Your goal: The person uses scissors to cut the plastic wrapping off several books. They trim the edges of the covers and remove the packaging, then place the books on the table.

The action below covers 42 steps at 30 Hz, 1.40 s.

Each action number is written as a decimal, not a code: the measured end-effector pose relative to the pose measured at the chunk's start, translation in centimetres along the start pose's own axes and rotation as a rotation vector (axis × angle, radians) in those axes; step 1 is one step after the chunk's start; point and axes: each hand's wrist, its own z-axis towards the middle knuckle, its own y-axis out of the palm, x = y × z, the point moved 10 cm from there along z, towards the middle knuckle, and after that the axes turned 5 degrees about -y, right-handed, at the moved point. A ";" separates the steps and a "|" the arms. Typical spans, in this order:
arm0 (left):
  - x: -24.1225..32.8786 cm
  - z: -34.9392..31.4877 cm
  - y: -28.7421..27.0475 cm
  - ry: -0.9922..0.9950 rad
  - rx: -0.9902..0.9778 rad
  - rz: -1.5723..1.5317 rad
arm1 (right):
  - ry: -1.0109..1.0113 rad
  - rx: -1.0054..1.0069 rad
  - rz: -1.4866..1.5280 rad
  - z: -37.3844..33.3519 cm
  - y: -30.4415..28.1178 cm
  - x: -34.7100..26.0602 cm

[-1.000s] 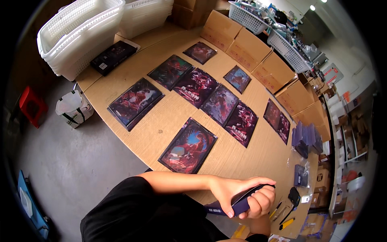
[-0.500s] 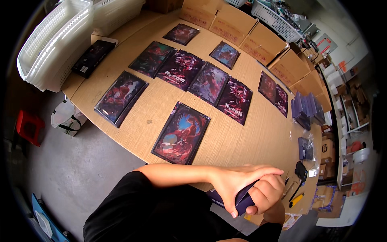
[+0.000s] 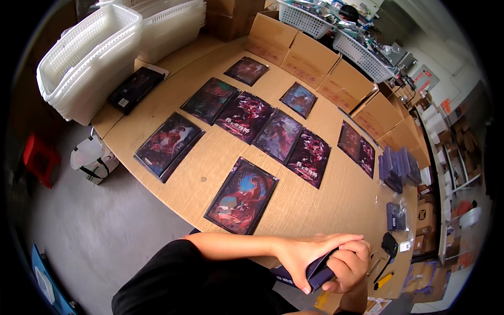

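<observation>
My left hand [image 3: 299, 256] and my right hand [image 3: 347, 266] are both closed around a dark purple box [image 3: 321, 277] near the table's front edge, close to my body. The left thumb presses on its near side, and the right fingers wrap its end. Part of the box is hidden under the hands and my left forearm. Just beyond the left forearm lies a flat illustrated packet [image 3: 241, 195] in red and blue. More dark packets lie farther off: a joined row in the middle with a black and red one [image 3: 310, 157], and a thicker stack [image 3: 169, 146] at the left.
Cardboard boxes [image 3: 310, 59] line the far edge. White plastic baskets [image 3: 92, 63] are stacked at the far left, beside a black box [image 3: 136, 89]. At the right are small purple boxes [image 3: 391, 168], a black tool [image 3: 388, 245] and a yellow cutter [image 3: 384, 281].
The view has tilted, so the table and its packets sit lower in the picture. Both hands keep hold of the purple box, with little visible change in grip.
</observation>
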 end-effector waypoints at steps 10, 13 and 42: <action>-0.7 -0.2 0.7 -0.082 -0.054 0.111 | 0.147 0.255 0.075 -5.0 -3.7 -0.8; -0.7 0.3 1.4 -0.080 -0.090 0.099 | 0.126 0.337 -0.046 -6.2 -4.0 -1.8; 1.8 -4.9 3.6 0.037 0.498 0.052 | 0.502 0.145 -0.015 -7.8 -5.6 0.5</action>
